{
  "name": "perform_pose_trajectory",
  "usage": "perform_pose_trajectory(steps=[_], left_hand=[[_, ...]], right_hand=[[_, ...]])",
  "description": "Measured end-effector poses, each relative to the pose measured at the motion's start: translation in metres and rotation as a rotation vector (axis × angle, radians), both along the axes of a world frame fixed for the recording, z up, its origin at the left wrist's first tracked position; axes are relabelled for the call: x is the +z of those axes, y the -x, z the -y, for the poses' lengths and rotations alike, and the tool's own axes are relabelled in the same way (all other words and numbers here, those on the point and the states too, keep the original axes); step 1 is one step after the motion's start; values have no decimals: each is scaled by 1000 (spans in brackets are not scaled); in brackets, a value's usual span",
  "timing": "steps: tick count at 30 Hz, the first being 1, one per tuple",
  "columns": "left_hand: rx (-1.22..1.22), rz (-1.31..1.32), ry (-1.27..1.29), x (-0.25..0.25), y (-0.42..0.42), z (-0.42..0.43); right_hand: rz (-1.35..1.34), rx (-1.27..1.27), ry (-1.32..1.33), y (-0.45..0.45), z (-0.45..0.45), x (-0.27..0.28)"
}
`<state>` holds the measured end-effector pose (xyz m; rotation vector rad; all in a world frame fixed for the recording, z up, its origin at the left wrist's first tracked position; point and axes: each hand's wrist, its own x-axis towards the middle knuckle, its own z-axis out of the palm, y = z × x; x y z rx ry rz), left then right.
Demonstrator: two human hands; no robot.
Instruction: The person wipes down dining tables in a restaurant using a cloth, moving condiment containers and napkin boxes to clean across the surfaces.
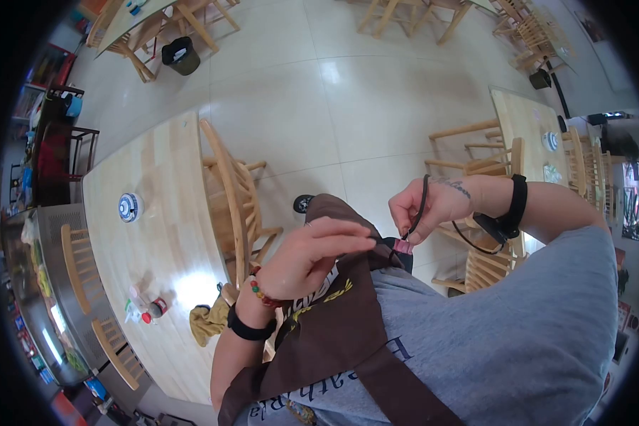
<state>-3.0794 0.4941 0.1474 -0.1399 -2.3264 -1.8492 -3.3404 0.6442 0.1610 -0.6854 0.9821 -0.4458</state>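
The dark cord is in front of your waist, beside a small pink piece at the edge of the brown apron. Your right hand is closed in a fingertip pinch on the cord; a slack loop hangs below the wrist. Your left hand has its fingers extended, tips close to the pink piece – whether they grip anything, you cannot tell from this view.

Handling, as judged: the cord should be light, flexible and not fragile, but thin enough to slide between the fingertips. Take hold close to the pink piece, thumb against forefinger, for best control. The apron cloth appears soft and likely to fold – support it near its edge. The pink piece's stiffness cannot be determined.
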Motion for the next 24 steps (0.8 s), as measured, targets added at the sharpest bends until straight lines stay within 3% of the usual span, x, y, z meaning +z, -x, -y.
perform_pose_trajectory(steps=[4, 7, 10, 13, 19, 24], left_hand=[[-286, 104, -56, 2, 5, -9], [-372, 304, -100, 9, 9, -17], [-319, 312, -35, 4, 10, -23], [-211, 133, -22, 1, 11, -26], [-53, 163, -282, 2, -4, -40], [-9, 49, -195, 9, -7, -47]], right_hand=[[-418, 227, 143, 0, -1, 19], [-604, 329, 531, -1, -10, 18], [-598, 300, 603, -7, -13, 24], [-529, 145, 632, -22, -16, 33], [-478, 88, 610, -40, -21, 45], [-541, 74, 605, -47, -28, 47]])
